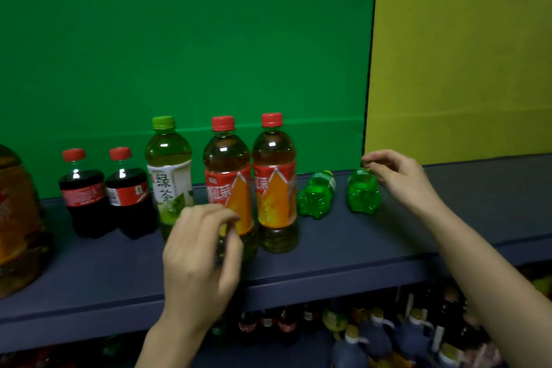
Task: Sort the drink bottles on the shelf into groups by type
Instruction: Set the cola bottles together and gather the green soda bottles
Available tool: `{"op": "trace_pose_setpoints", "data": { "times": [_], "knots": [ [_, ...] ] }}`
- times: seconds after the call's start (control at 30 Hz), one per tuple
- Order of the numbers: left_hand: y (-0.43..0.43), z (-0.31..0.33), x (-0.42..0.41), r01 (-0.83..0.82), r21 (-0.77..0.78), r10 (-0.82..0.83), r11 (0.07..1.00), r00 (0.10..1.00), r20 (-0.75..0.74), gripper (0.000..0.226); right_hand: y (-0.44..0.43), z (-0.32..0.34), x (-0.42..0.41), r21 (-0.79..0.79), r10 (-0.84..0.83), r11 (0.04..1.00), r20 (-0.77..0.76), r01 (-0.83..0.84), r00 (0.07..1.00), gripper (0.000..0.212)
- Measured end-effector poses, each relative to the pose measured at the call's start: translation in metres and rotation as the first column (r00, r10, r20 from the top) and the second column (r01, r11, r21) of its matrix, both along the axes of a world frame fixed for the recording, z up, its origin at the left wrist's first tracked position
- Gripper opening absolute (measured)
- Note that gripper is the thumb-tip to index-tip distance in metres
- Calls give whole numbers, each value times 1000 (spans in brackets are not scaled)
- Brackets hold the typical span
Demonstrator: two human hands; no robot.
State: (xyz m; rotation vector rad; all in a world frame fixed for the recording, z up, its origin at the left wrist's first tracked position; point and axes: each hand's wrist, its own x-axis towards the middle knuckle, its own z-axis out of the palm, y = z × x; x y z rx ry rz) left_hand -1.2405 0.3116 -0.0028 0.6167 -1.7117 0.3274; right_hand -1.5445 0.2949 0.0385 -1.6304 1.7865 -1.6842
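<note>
Dark, crowded bottles on the lower shelf [388, 334] are showing nearest, beneath the front lip of the blue-grey shelf board [328, 251]. Above that lip, the left hand [200, 263] is hovering with its fingers curled around a slim dark object that is too blurred to name, in front of the tea bottles. The right hand [400, 179] is reaching farther back, its fingers pinching together at the top of the right small green plastic bottle lying on its side [363, 196]; whether they are actually gripping it I cannot tell. Just left of that one, apart from it, the second small green plastic bottle [316, 196] is also lying down. Standing upright in a row are two red-capped amber tea bottles with orange-red labels [273, 185], side by side, then a green-capped green tea bottle with a white label [168, 170], then two small red-capped cola bottles [104, 194] touching each other. At the left edge, a large orange-labelled jug [18, 218] is partly showing. Behind, a green backdrop [179, 54] is meeting a yellow panel [463, 54].
</note>
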Motion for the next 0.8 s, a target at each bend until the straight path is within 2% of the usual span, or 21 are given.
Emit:
{"op": "trace_pose_setpoints", "data": {
  "times": [0.13,0.2,0.27,0.33,0.4,0.5,0.57,0.6,0.67,0.73,0.8],
  "knots": [
    [26,6,-69,119,8,-119,993,984,130,8,-7,-6,-43,135,-34,990,-67,42,997,9],
    [26,10,-106,135,114,-153,984,975,161,12,-13,-10,-60,247,-20,968,-108,46,994,16],
    [12,11,-139,80,241,-120,967,980,157,16,-21,-14,-72,342,-4,939,-126,47,992,32],
    [-10,13,-169,-74,349,2,934,980,201,20,-31,-19,-78,423,31,906,-127,26,991,50],
    [-36,14,-194,-284,456,131,843,932,339,27,-43,-26,-80,489,56,872,-134,17,989,64],
    [-68,19,-219,-595,467,218,654,739,637,39,-59,-34,-79,539,28,840,-156,62,987,80],
    [-87,19,-228,-712,411,254,569,628,736,46,-68,-35,-78,566,-4,819,-158,93,988,97],
    [-95,19,-231,-743,410,265,530,604,752,49,-72,-34,-77,583,-12,807,-150,98,989,106],
    [-107,22,-233,-758,458,264,464,612,746,51,-80,-31,-74,607,-13,789,-143,98,990,119],
    [-114,27,-232,-749,510,246,423,637,731,47,-85,-25,-70,635,25,771,-105,47,994,113],
    [-118,28,-230,-746,528,244,407,646,724,47,-90,-21,-66,649,91,757,6,-73,996,83]
  ]
}}
